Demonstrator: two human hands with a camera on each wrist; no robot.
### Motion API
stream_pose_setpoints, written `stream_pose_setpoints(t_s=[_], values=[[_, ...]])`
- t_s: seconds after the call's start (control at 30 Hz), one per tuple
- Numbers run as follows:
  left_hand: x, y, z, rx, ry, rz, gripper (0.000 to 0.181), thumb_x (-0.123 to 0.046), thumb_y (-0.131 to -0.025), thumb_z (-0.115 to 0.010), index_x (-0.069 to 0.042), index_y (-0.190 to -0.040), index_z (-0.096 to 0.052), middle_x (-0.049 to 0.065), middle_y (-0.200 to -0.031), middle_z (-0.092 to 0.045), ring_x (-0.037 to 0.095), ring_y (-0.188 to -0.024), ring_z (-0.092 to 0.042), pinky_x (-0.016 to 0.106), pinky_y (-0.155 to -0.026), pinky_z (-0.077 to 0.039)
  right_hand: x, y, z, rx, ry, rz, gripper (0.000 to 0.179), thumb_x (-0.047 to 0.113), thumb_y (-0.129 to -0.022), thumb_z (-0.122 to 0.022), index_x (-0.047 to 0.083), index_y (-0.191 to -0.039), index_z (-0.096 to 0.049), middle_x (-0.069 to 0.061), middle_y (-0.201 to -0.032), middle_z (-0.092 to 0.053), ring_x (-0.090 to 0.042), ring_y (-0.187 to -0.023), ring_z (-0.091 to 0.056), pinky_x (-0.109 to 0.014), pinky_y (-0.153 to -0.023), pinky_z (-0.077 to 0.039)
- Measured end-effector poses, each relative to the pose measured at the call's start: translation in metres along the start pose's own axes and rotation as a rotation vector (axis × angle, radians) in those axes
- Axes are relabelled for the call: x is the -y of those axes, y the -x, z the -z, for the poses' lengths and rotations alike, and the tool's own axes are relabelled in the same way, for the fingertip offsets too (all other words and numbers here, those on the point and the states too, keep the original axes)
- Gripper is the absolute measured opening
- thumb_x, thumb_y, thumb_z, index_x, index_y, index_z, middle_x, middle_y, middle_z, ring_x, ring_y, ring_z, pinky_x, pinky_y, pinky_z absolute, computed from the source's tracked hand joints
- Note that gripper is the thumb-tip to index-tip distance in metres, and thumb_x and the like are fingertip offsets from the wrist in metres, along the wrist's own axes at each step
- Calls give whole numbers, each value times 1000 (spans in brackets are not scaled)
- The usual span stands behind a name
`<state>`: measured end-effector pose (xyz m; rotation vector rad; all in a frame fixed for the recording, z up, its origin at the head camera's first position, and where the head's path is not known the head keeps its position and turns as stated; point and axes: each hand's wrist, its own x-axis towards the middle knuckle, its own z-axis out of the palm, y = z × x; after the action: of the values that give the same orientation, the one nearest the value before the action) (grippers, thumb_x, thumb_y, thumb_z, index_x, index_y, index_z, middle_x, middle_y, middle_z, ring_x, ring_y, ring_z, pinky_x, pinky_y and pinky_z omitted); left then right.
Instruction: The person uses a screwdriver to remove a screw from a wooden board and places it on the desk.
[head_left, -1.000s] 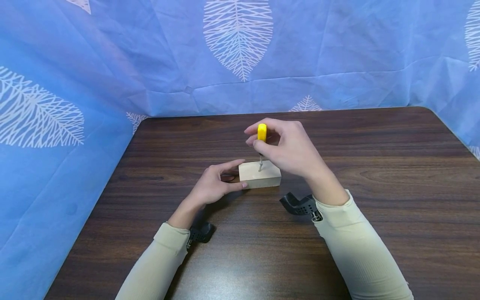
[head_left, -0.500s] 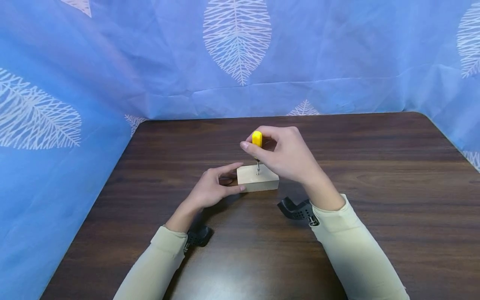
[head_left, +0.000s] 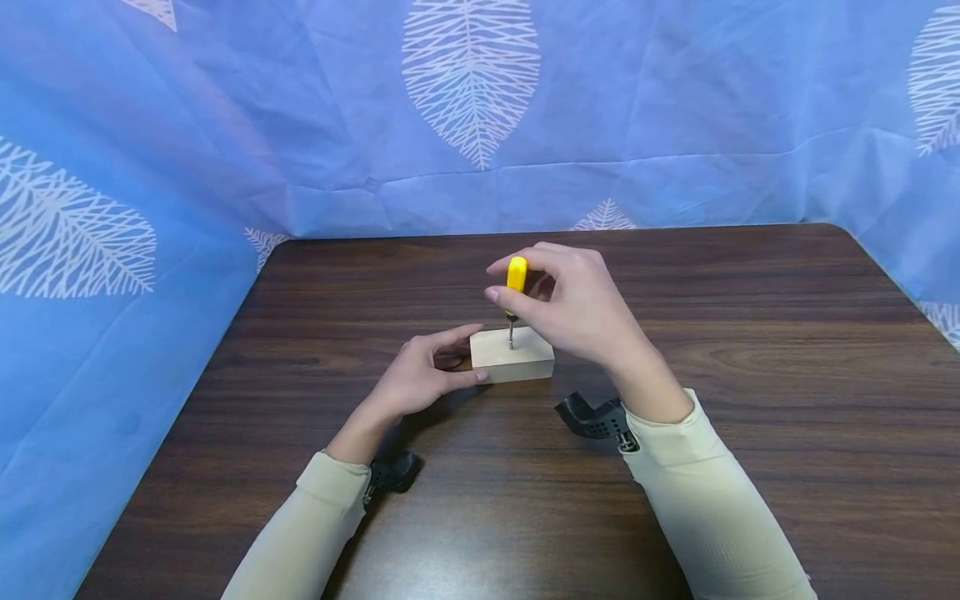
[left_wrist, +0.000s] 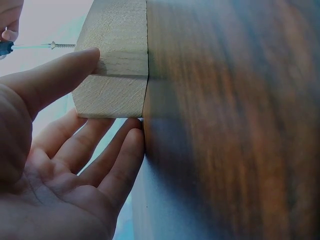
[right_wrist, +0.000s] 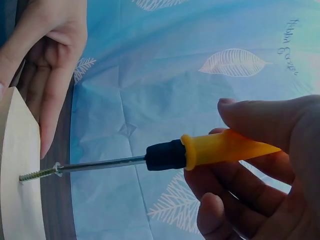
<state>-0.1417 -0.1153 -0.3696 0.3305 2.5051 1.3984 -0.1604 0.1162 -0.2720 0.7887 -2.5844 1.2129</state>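
A pale wooden block [head_left: 513, 357] lies on the table. My left hand [head_left: 420, 373] holds its left end, thumb along the near side and fingers at the far side. A screw [right_wrist: 39, 174] stands in the block's top, most of its thread showing above the wood. The tip of a screwdriver [right_wrist: 212, 151] with a yellow and black handle meets the screw head. My right hand [head_left: 573, 304] holds the handle between thumb and fingers, above the block. In the left wrist view, the screw [left_wrist: 63, 45] and shaft line up end to end.
The dark wood-grain table [head_left: 750, 350] extends around the block on all sides. A blue cloth [head_left: 337, 100] with white leaf prints hangs behind and to the left. Black wrist mounts [head_left: 592, 417] sit at both cuffs.
My right thumb and fingers have shifted on the yellow handle, closing and then loosening around it. The screwdriver's tilt has changed slightly. My left hand stays on the block.
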Motion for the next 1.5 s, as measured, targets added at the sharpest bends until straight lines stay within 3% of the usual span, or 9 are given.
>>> stream_pose_setpoints(t_s=[0.27,0.37,0.43,0.53,0.63,0.73,0.97,1.2,1.5], values=[[0,1,0,1,0,1,71,-24,-96,-84,-23,-160,-54,12,-147,-69,32,-131,-70,54,-110,-57,5,3,4,70,28,-53,39,20,-102,-76,13,-141,-71,-4,-95,-74,-21,-80,-65,-35,-74,-55],[1,0,-1,0,2,1,70,-24,-96,-84,-23,-160,-55,12,-147,-69,31,-131,-70,54,-110,-57,7,4,7,99,16,-58,51,17,-103,-74,14,-152,-61,-3,-101,-77,-19,-86,-70,-34,-78,-56],[1,0,-1,-1,4,4,70,-24,-96,-85,-23,-159,-55,11,-147,-69,31,-132,-69,53,-111,-56,8,4,8,99,-10,-70,57,15,-102,-75,15,-155,-57,-1,-107,-81,-19,-82,-72,-35,-78,-55],[0,0,-1,-4,2,10,70,-24,-96,-85,-23,-159,-55,11,-147,-69,31,-132,-69,54,-112,-56,7,4,9,70,-94,-95,52,12,-98,-81,14,-145,-58,1,-112,-83,-17,-88,-78,-37,-86,-60],[0,0,-1,-5,-3,13,70,-24,-96,-85,-23,-160,-55,12,-147,-69,31,-132,-69,54,-111,-56,5,4,8,31,-162,-114,36,12,-93,-86,12,-122,-65,1,-110,-84,-14,-98,-80,-38,-92,-62],[0,0,-1,-8,-8,21,70,-24,-96,-85,-24,-159,-55,11,-146,-70,30,-133,-69,54,-111,-56,3,3,8,14,-171,-97,22,12,-92,-86,13,-110,-73,0,-104,-84,-13,-95,-78,-32,-87,-63],[2,-1,-1,-11,-12,26,71,-24,-95,-86,-25,-159,-55,10,-145,-71,29,-131,-70,53,-111,-57,1,2,6,23,-184,-105,12,12,-99,-76,11,-111,-75,-3,-104,-81,-16,-95,-78,-26,-83,-62],[1,0,0,-4,0,7,71,-23,-95,-85,-23,-160,-55,11,-145,-70,30,-132,-70,53,-110,-57,2,3,4,2,-201,-113,9,9,-98,-77,10,-106,-73,-4,-102,-80,-18,-91,-79,-25,-79,-63],[1,0,0,-2,5,9,71,-24,-96,-85,-24,-160,-54,11,-145,-71,30,-131,-70,53,-110,-57,3,2,2,3,-66,-101,18,28,-100,-79,14,-109,-76,-2,-93,-79,-15,-83,-75,-33,-78,-60]])
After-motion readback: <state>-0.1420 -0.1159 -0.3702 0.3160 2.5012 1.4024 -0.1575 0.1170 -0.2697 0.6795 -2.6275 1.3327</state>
